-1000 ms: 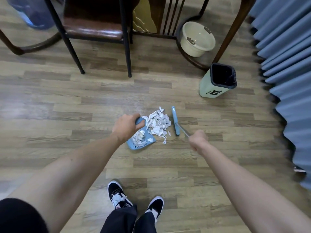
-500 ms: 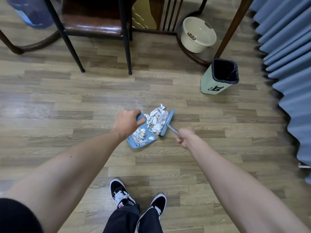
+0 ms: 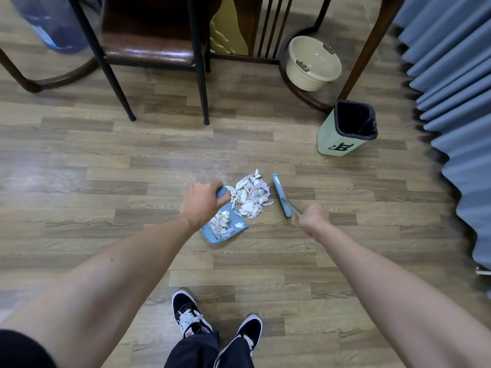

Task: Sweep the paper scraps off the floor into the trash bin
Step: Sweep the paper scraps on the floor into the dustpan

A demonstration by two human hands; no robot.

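A heap of white paper scraps (image 3: 251,194) lies on the wooden floor, partly spilling into a blue dustpan (image 3: 225,229). My left hand (image 3: 203,203) grips the dustpan's handle, holding the pan flat on the floor. My right hand (image 3: 313,217) is closed on the thin metal handle of a small blue broom (image 3: 281,195), whose head stands a little to the right of the heap, apart from it. The pale green trash bin (image 3: 345,134) with a black liner stands upright at the far right, open at the top.
A chair (image 3: 148,51) with dark metal legs stands behind the heap. A cream basin (image 3: 312,63) sits on a curved wooden base beside the bin. Blue curtains (image 3: 457,102) hang along the right. A water jug (image 3: 50,22) is at far left. My shoes (image 3: 215,328) are below.
The broom head had swept left against the scraps half a second ago; now it has drawn back to the right, away from the heap. The dustpan has stayed put.
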